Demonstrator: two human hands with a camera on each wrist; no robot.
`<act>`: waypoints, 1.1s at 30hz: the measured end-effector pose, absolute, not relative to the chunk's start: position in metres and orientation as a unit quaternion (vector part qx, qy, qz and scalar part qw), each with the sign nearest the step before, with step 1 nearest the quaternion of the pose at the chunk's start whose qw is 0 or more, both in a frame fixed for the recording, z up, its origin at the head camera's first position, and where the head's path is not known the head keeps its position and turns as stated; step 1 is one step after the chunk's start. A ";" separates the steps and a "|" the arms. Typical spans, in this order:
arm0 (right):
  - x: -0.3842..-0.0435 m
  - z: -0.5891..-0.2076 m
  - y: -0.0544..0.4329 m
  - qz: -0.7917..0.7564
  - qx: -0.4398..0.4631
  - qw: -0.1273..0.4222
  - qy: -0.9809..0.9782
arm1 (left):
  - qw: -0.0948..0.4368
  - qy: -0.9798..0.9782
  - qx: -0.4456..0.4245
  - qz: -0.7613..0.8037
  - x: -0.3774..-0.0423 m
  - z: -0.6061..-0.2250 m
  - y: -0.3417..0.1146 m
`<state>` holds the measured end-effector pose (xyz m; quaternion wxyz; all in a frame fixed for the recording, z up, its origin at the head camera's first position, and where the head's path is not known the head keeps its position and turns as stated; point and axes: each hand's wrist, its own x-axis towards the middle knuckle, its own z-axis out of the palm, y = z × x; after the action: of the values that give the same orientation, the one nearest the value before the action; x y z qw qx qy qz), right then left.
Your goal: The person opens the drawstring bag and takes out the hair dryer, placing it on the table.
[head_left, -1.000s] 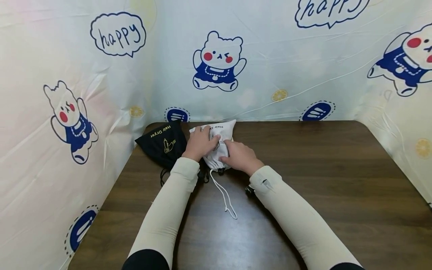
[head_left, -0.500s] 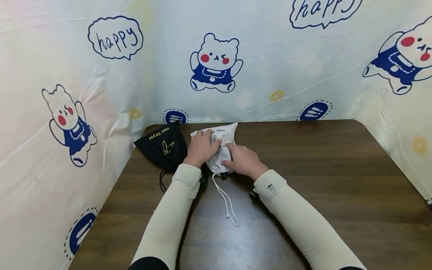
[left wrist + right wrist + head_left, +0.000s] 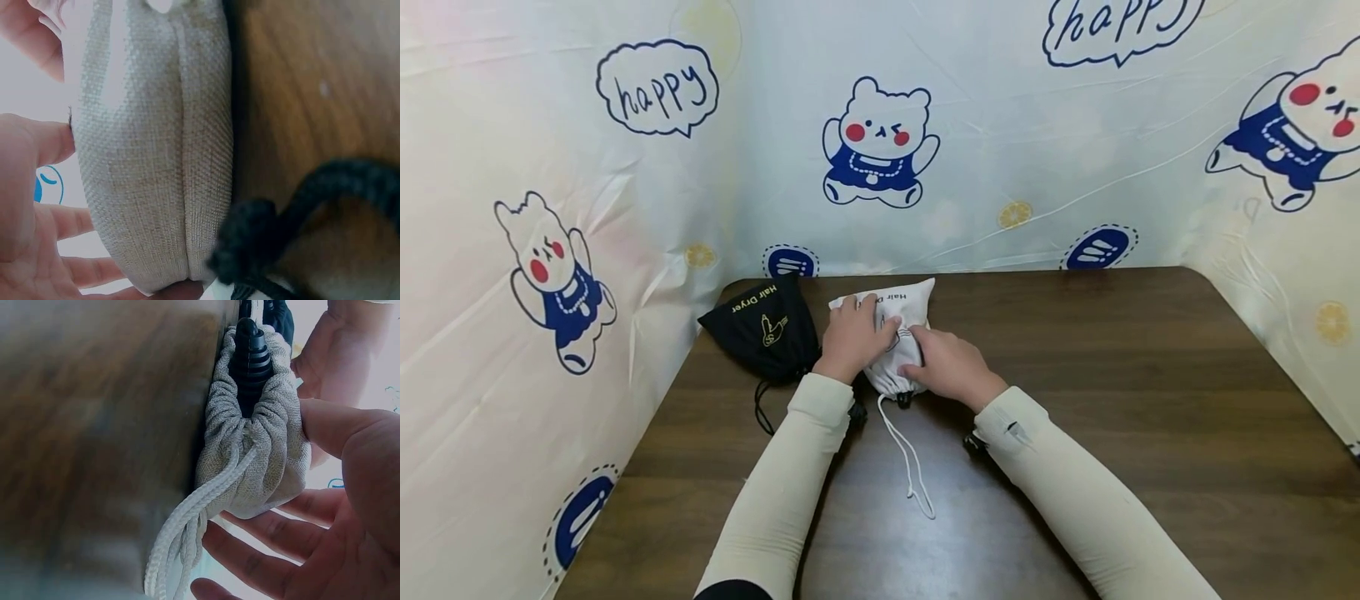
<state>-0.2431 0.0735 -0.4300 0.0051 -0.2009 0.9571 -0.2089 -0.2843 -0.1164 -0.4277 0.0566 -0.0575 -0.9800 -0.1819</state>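
A white drawstring bag [image 3: 912, 300] lettered "Hair Dryer" lies on the table between both hands. My left hand [image 3: 856, 340] grips its left side from above, with fingers spread across the cloth and along its edge in the left wrist view. On the opposite side my right hand [image 3: 957, 367] holds the bag near its gathered mouth, thumb on top and fingers along the side. A black ribbed cable end [image 3: 251, 365] pokes out of that mouth. The white cord [image 3: 906, 454] trails toward me. Beside my left wrist lies a black drawstring bag [image 3: 760, 333], also lettered "Hair Dryer".
The brown wooden table [image 3: 1112, 400] stretches to the right and toward me. A printed curtain [image 3: 985, 150] with cartoon bears stands along its back and sides. A black cord loop [image 3: 763, 408] hangs from the black bag onto the tabletop.
Both hands have shifted the white bag slightly right and toward me, its cord sliding along. The black bag stays about where it was. The view has tilted a little.
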 end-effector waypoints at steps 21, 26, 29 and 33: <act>-0.223 -0.427 0.098 -0.191 -0.216 -0.003 0.958 | 0.058 -0.984 -0.091 -0.144 -0.265 -0.424 -0.098; -0.218 -0.427 0.105 -0.181 -0.218 -0.008 0.959 | 0.054 -0.983 -0.099 -0.142 -0.261 -0.423 -0.093; -0.215 -0.427 0.108 -0.175 -0.219 -0.010 0.960 | 0.055 -0.983 -0.102 -0.139 -0.260 -0.425 -0.091; -0.211 -0.426 0.110 -0.169 -0.223 -0.005 0.960 | 0.059 -0.984 -0.103 -0.133 -0.258 -0.427 -0.090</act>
<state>-0.2111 0.1097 -0.4263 -0.0051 -0.2226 0.9601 -0.1694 -0.2576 -0.0902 -0.4272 0.0586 -0.1033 -0.9840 -0.1330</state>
